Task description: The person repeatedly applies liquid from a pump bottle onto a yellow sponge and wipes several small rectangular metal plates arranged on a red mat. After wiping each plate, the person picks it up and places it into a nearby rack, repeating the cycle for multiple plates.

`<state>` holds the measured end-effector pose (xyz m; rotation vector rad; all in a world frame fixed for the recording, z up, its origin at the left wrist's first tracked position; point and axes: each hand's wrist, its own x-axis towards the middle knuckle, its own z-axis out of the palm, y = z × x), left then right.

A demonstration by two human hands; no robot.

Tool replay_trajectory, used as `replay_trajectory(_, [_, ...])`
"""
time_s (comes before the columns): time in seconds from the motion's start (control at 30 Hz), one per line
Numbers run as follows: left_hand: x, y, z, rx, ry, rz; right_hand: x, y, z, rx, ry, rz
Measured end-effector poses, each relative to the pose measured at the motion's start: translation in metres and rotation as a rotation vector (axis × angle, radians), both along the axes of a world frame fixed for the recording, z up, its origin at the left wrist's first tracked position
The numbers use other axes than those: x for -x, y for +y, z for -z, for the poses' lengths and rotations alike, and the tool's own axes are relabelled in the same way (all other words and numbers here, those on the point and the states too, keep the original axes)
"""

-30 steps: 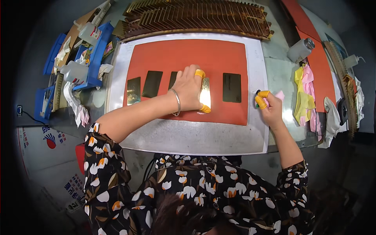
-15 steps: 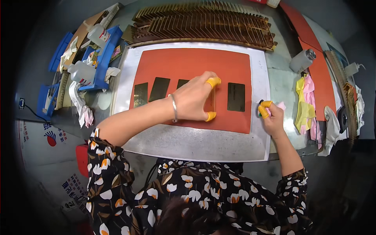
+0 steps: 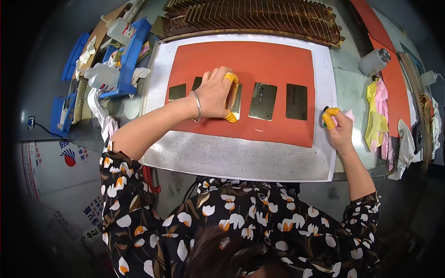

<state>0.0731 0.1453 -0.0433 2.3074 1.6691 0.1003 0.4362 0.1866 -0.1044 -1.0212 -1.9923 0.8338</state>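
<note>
- The left hand [image 3: 214, 96], with yellow rubber cots on thumb and forefinger, spanned a shiny, gold-toned rectangular card [image 3: 238, 103], fingertips at its short ends; whether they gripped it firmly could not be told.
- That card was at the middle of a flat, orange-red rectangular mat [image 3: 278, 133].
- Right of it lay a dark bronze printed card [image 3: 263, 101] and a dark grey-brown card [image 3: 296, 102], well apart.
- The right hand [image 3: 342, 131], also yellow-cotted, was curled closed around a small black-tipped object [image 3: 326, 109], beside the mat.
- A brown slotted rack [image 3: 259, 21] stood beyond.
</note>
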Motion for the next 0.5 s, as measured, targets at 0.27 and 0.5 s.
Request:
replay_trajectory(0.27, [-0.019, -0.022, -0.017, -0.207, 0.281, 0.272, 0.004, -0.002, -0.006, -0.019, -0.006, 0.002])
replay_trajectory(0.5, [0.016, -0.018, -0.02, -0.146, -0.367, 0.133, 0.005, 0.0, -0.003, -0.057, -0.043, 0.06])
